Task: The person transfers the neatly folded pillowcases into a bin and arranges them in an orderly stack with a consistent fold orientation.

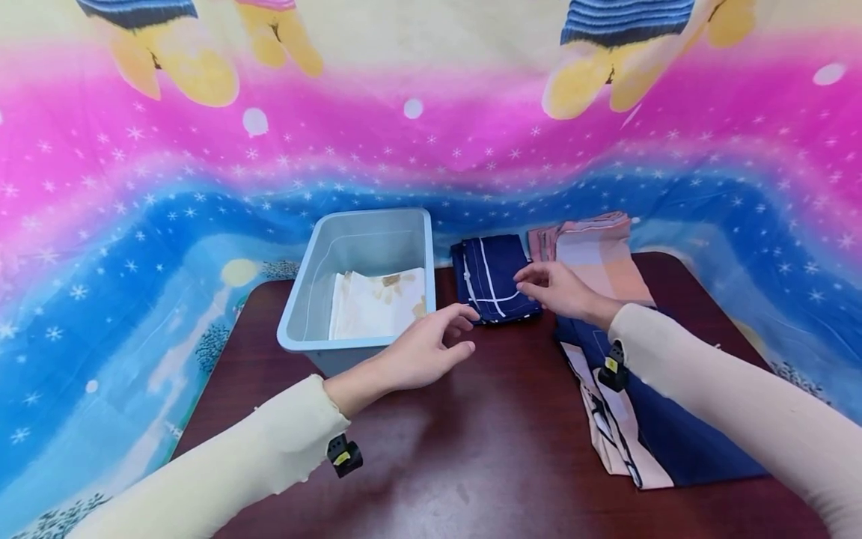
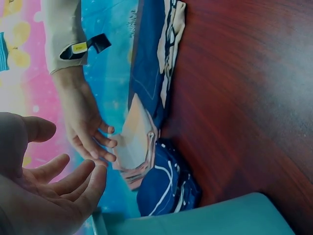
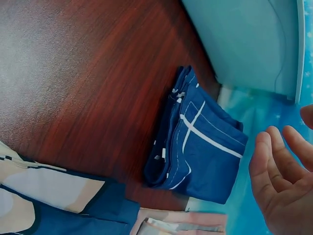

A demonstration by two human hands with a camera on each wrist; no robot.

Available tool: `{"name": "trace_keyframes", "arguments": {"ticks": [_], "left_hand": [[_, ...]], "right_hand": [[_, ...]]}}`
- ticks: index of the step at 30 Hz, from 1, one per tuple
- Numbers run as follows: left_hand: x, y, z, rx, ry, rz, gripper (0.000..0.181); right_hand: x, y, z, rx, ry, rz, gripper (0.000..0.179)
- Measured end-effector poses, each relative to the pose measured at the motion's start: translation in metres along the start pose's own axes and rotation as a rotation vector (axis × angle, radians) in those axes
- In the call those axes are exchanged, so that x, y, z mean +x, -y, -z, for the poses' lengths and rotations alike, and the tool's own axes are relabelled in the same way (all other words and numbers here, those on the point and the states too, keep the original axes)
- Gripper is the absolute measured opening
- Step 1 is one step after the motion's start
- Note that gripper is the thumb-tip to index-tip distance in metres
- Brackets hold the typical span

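A folded navy cloth with white lines (image 1: pixel 494 273) lies on the table to the right of a light blue plastic bin (image 1: pixel 306 303). My left hand (image 1: pixel 427 348) hovers by the bin's front right corner, its fingers loosely bent and holding nothing. Above the right side of the navy cloth is my right hand (image 1: pixel 562 292), also without anything in it; in the right wrist view its fingers (image 3: pixel 276 156) are gently bent. Inside the bin sits a folded white cloth with tan flower prints (image 1: pixel 377 299).
Behind my right hand lies a folded pink and peach cloth (image 1: pixel 595 258). A larger navy and beige cloth (image 1: pixel 687 427) spreads along the right of the dark red-brown table (image 1: pixel 465 464), partly beneath my right forearm. A printed curtain (image 1: pixel 417 157) hangs behind and around the table.
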State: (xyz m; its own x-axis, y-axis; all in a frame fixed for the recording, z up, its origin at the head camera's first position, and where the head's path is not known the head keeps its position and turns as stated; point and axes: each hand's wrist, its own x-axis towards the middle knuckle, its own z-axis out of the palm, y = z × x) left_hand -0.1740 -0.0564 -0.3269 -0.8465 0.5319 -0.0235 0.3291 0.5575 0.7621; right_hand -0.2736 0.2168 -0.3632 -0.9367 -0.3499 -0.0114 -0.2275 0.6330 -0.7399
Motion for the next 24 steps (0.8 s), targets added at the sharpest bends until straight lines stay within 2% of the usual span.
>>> {"name": "trace_keyframes", "arguments": {"ticks": [9, 16, 21, 24], "left_hand": [[0.001, 0.003, -0.014, 0.002, 0.026, 0.025, 0.038], [0.004, 0.015, -0.03, 0.032, 0.034, 0.013, 0.038], [0.01, 0.024, -0.037, 0.004, 0.031, 0.036, 0.039], [0.015, 0.032, -0.041, -0.021, 0.006, 0.047, 0.038]], "right_hand": [[-0.002, -0.009, -0.003, -0.014, 0.015, -0.005, 0.032], [-0.002, -0.02, -0.007, 0.001, 0.019, -0.032, 0.036], [0.0, -0.025, -0.007, 0.025, 0.002, -0.053, 0.036], [0.002, -0.028, -0.008, 0.042, -0.005, -0.06, 0.037]]}}
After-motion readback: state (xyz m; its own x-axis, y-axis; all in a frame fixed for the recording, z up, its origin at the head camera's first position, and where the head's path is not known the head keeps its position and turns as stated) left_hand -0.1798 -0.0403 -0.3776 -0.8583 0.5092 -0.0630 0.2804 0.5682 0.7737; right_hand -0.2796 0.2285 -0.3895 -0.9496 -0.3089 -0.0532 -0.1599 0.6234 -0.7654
